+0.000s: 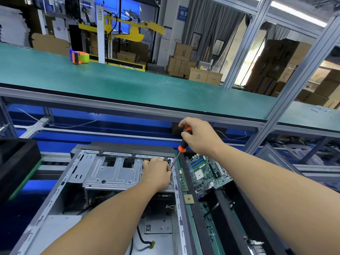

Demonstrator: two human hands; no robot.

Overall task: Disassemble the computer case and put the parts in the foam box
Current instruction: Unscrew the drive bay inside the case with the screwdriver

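Lying open on the bench, the computer case (95, 181) is steadied at its drive cage (110, 172) by the left hand (156, 172), fingers curled; beside it, an orange-black screwdriver (181, 146) is gripped in the right hand (200, 137), tip angled to the cage's right edge.

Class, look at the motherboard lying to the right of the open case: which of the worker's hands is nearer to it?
Right. The right hand grips a screwdriver just above and left of the motherboard; the left hand rests farther left on the drive cage.

Right grip (199, 138) curled closed, raised; left grip (156, 173) lower, fingers bent.
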